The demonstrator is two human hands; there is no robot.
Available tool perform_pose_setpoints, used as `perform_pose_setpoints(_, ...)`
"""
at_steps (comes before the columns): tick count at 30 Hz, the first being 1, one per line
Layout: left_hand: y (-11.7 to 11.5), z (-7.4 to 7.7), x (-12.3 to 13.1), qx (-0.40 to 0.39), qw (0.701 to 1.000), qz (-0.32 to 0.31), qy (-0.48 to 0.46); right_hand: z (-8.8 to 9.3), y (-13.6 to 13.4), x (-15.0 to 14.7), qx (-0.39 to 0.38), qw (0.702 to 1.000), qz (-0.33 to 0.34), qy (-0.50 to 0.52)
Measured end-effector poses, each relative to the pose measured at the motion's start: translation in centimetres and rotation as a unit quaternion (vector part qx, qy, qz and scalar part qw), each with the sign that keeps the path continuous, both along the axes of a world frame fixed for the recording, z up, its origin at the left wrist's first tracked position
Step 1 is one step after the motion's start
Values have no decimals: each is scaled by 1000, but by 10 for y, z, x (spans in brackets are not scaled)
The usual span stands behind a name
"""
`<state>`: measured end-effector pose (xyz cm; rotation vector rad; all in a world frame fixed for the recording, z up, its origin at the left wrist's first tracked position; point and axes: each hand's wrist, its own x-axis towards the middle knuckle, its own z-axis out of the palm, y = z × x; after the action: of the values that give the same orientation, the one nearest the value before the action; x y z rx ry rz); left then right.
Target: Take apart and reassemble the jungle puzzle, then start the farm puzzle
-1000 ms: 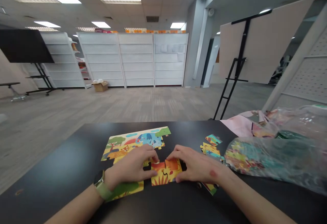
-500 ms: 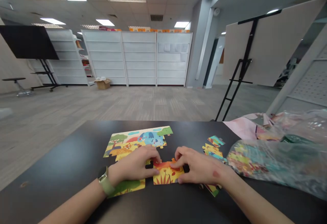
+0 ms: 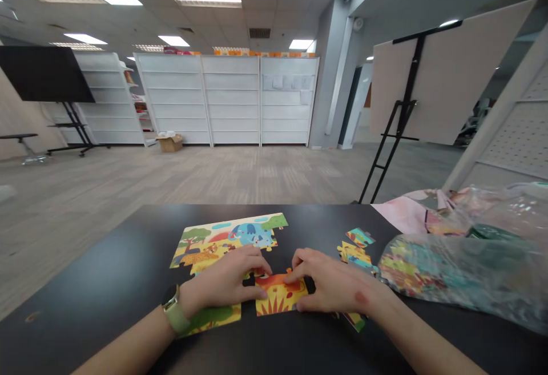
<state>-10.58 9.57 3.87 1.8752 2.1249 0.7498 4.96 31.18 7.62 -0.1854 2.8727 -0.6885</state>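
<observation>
Around joined pieces (image 3: 277,299), hands (image 3: 235,275) (image 3: 327,281) at edges; gap leftward.

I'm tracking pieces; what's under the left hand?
A green puzzle section shows below the left hand; beyond it, the elephant section. Whatever the hand covers, including any join, is hidden.

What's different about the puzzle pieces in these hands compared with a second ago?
The right piece has slid left against the left piece, closing their dark seam. Both the left hand and right hand keep their hold. The animal picture and plastic bag stayed put.
</observation>
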Motion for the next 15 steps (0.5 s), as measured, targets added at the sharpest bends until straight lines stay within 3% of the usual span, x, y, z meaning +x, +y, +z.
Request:
perform_pose_setpoints(4, -6, 3, -11, 27, 999, 10, -15, -2, 2, -1, -12, 1000, -4, -3)
perform_pose_setpoints(9, -17, 7, -35, 57, 994, 85, 34, -2, 1, 3, -17, 1000, -16, -7)
perform_pose_setpoints(15, -19, 3, -41, 18, 995, 76, 61, -11, -7, 24, -14, 997, -20, 75)
